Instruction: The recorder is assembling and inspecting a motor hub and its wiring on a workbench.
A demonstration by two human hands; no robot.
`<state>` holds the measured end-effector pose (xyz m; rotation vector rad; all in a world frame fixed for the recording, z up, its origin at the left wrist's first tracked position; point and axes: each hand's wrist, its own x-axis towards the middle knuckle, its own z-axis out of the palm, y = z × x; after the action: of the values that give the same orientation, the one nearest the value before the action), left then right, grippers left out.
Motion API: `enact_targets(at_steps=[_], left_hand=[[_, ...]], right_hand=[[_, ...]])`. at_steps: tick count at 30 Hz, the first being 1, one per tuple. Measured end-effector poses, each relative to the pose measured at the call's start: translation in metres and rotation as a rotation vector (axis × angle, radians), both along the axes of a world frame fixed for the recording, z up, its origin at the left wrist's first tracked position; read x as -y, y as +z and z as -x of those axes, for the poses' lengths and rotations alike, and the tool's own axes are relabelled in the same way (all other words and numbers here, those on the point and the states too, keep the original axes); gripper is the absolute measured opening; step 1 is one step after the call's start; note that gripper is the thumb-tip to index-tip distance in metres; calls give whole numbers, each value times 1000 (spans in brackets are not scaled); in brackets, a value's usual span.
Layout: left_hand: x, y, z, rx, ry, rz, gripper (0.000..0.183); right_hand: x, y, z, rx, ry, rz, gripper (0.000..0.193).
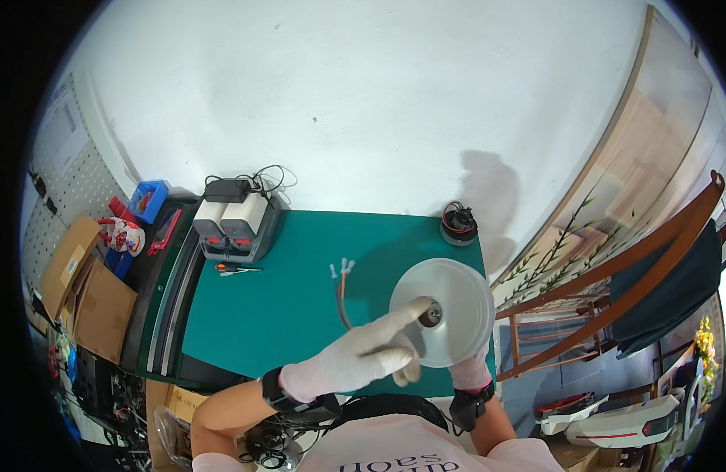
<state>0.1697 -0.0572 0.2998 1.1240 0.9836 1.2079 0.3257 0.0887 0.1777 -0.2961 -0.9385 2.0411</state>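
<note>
My right hand (470, 373), in a white glove, grips a round translucent plastic dish (465, 315) from its lower edge; most of its fingers are hidden behind the dish. At the dish's middle sits a dark metal hub (432, 313). My left hand (355, 352), also gloved, reaches across from the left. Its index finger stretches to the hub and seems to touch it, while the other fingers are partly bent and apart. Reddish-brown wires (341, 297) with clear connectors stick up beyond the left hand; where they begin is hidden.
On the green mat (245, 322) a charger dock with two pale battery packs (237, 216) stands back left, a screwdriver (237, 269) before it. A black round motor-like part (459, 224) sits back right. Cardboard boxes (95, 307) lie left; a wooden chair (614, 283) stands right.
</note>
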Motion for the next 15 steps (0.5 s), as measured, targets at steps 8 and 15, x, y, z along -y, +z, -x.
enact_targets(at_steps=[8, 15], left_hand=[[23, -39, 28, -1616, 342, -393, 64], [37, -62, 31, -1639, 122, -432, 24]], right_hand=[[-8, -39, -7, -417, 459, 197, 52], [3, 6, 1, -414, 408, 413, 51]])
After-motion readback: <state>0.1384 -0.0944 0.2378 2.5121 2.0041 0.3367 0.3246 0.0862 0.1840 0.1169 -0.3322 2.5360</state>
